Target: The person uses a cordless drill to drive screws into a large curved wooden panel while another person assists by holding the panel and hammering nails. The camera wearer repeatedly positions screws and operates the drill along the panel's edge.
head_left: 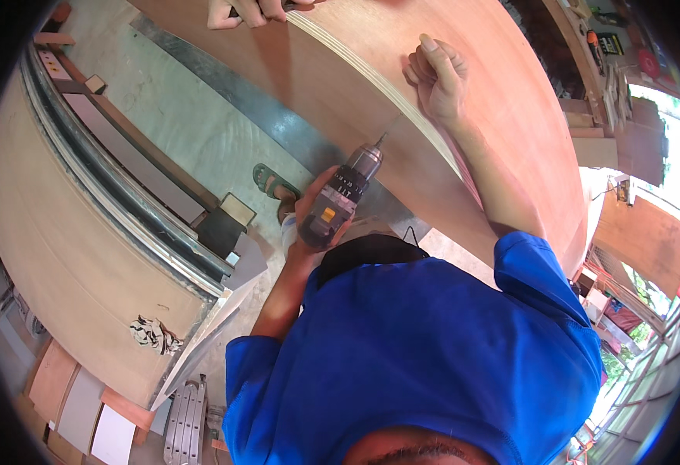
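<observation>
My left hand [306, 218] is wrapped around a black and grey cordless drill [340, 194]. The drill's bit points up and to the right, toward the layered plywood edge of a large reddish-brown wooden panel [503, 93]; whether the tip touches the wood I cannot tell. Over the panel's broad face, my right hand [439, 76] is closed with the thumb on top of curled fingers. Anything inside those fingers is hidden. At the top, another person's hand [248, 11] grips something dark by the panel's edge.
A long bench with a beige top [69, 256] stands to the left, a crumpled cloth [154, 335] on it. An aluminium ladder [185, 422] and stacked boards [84, 407] lie at lower left. Shelves with tools [607, 46] line the upper right.
</observation>
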Action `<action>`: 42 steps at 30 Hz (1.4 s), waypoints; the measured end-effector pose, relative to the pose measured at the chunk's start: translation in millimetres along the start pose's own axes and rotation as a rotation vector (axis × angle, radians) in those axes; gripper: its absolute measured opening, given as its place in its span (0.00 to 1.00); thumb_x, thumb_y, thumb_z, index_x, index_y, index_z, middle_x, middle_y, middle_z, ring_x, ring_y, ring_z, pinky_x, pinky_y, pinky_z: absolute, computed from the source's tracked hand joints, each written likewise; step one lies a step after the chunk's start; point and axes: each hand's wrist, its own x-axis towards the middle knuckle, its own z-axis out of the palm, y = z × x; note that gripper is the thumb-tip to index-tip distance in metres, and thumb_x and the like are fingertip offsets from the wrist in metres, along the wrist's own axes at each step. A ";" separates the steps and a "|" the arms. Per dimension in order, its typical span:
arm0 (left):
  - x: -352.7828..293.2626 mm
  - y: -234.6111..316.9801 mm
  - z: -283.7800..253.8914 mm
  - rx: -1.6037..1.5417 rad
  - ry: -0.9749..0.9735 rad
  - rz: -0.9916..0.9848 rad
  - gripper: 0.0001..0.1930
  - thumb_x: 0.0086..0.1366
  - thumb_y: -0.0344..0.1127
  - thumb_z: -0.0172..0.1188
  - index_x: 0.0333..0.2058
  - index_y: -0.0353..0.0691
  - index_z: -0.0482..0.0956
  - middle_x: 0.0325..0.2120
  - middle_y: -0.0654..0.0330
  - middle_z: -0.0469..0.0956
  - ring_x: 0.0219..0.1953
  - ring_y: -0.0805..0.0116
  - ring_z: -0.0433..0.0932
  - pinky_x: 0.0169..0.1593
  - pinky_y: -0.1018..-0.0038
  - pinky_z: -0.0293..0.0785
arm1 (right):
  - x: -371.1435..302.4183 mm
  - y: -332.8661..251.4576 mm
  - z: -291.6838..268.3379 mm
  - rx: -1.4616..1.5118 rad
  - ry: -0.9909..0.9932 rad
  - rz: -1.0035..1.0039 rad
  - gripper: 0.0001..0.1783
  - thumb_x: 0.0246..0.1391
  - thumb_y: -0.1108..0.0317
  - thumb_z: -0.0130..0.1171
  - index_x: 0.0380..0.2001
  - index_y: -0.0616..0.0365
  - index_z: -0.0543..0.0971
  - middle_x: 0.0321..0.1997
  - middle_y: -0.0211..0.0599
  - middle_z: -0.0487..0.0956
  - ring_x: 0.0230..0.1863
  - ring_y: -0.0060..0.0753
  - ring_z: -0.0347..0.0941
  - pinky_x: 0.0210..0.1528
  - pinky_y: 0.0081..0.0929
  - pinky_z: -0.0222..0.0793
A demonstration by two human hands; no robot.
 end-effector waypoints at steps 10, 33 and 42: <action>-6.5 -2.7 -10.2 -0.102 -0.082 -0.125 0.42 0.53 0.35 0.72 0.65 0.32 0.63 0.49 0.48 0.80 0.48 0.62 0.82 0.53 0.67 0.78 | 2.1 0.4 12.2 0.009 -0.116 0.016 0.25 0.65 0.56 0.44 0.15 0.49 0.53 0.14 0.23 0.49 0.17 0.22 0.40 0.23 0.27 0.43; -12.7 -31.4 -9.7 -0.466 -0.076 -0.368 0.36 0.53 0.33 0.75 0.60 0.35 0.71 0.45 0.56 0.82 0.43 0.68 0.82 0.48 0.73 0.76 | -2.9 -1.2 8.9 0.046 -0.196 0.018 0.25 0.65 0.57 0.46 0.16 0.53 0.55 0.16 0.27 0.54 0.20 0.24 0.45 0.26 0.27 0.48; 12.9 -19.5 -15.2 -0.204 -0.136 -0.185 0.36 0.55 0.31 0.72 0.63 0.35 0.69 0.43 0.52 0.84 0.41 0.65 0.84 0.47 0.72 0.80 | 0.5 -0.9 16.1 -0.081 -0.169 0.027 0.25 0.67 0.56 0.43 0.17 0.50 0.53 0.16 0.25 0.51 0.20 0.23 0.41 0.27 0.27 0.47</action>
